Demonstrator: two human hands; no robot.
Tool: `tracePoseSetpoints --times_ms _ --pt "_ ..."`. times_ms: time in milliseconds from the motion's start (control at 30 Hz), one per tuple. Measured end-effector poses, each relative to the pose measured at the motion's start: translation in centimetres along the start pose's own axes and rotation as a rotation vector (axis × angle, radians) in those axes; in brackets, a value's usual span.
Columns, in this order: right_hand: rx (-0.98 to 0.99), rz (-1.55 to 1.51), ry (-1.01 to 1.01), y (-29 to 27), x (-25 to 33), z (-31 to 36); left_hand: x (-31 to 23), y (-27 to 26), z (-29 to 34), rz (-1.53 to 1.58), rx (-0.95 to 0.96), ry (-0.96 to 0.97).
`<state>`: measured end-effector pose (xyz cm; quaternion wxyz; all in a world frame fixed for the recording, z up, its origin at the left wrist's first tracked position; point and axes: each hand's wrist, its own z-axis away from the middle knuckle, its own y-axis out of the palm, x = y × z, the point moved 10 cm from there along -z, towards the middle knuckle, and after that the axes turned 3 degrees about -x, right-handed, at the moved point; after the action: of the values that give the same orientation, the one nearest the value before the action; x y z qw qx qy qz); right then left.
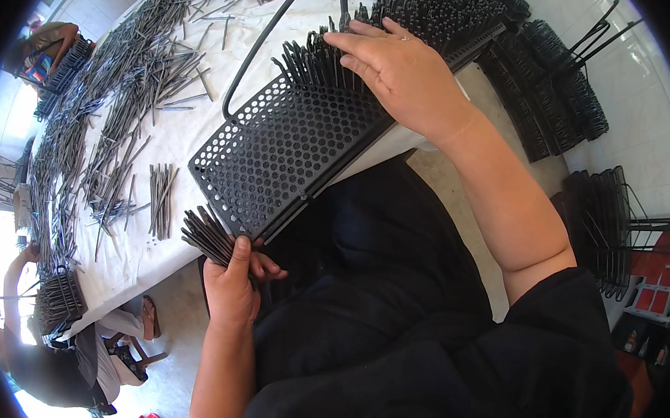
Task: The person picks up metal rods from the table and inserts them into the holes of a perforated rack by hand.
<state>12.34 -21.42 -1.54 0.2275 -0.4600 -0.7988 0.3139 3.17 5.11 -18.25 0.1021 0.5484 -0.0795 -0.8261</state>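
Note:
A black perforated rack (pixel 278 139) with round holes lies tilted across the table edge and over my lap. Its far part is filled with upright thin dark metal rods (pixel 314 64); the near part shows bare holes. My left hand (pixel 233 283) is closed around a bundle of similar rods (pixel 207 235), at the rack's near corner, with the thumb across them. Over the standing rods, at the border of the filled part, is my right hand (pixel 406 78), palm down with fingers stretched out. Whether its fingertips touch a rod is hard to see.
Loose rods (pixel 151 64) are heaped along the white-covered table (pixel 230 38), with a small bunch (pixel 161 201) near me. A rack handle (pixel 256 56) rises beside my work. Filled racks (pixel 545 88) stand at the right. Another person (pixel 52 368) sits at lower left.

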Motion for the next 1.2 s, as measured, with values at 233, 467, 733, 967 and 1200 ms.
tracePoseSetpoints --times_ms 233,467,733,967,1200 --pt "0.033 -0.055 0.055 -0.4 -1.1 0.8 0.0 0.1 0.1 0.073 -0.012 -0.026" --pt "0.097 -0.137 0.077 -0.9 -1.9 1.7 0.1 0.1 0.0 0.064 0.000 -0.016" --pt "0.167 -0.126 0.134 -0.2 -3.1 1.8 0.2 -0.1 -0.2 -0.003 0.012 0.015" --pt "0.053 -0.277 0.137 -0.2 -1.9 0.5 -0.1 -0.1 0.1 0.060 -0.017 0.009" --pt "0.065 -0.158 0.084 -0.3 -2.4 1.4 0.2 -0.1 -0.2 0.011 0.014 0.021"
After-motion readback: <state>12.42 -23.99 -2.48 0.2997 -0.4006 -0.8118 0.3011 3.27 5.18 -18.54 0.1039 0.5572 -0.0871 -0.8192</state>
